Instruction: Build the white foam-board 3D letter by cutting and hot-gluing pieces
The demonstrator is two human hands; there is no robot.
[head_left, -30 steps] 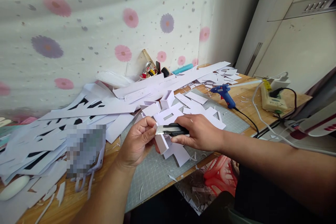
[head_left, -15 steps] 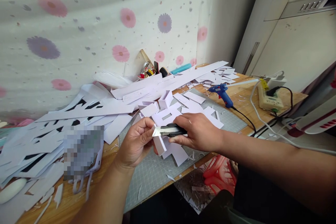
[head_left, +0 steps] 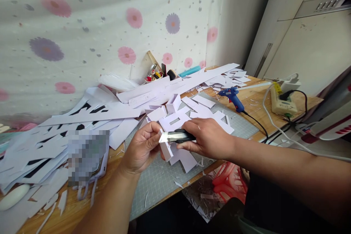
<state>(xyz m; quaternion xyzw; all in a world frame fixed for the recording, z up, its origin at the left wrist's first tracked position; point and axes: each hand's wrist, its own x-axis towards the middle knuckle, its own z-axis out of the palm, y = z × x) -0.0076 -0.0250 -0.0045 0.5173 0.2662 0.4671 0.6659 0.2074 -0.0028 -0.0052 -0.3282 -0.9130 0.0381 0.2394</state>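
Observation:
Near the middle of the head view, my left hand (head_left: 144,148) pinches a small folded white board piece (head_left: 166,150) between thumb and fingers. My right hand (head_left: 207,135) is wrapped round a black utility knife (head_left: 181,136), whose blade points left and meets the top edge of that piece. Both hands are above the grey-green cutting mat (head_left: 153,186). Cut white board pieces (head_left: 185,159) lie on the mat under and behind the hands. The far fingers of my left hand are partly hidden by the piece.
A blue glue gun (head_left: 233,98) rests at the right of the mat, its cord running to a power strip (head_left: 282,102). Long white strips (head_left: 192,82) and cut sheets (head_left: 35,146) cover the back and left. A blurred phone-like object (head_left: 89,157) lies left of my left hand.
The view has shifted very slightly. More of the knife's blade shows bright now; both hands keep nearly the same place and hold.

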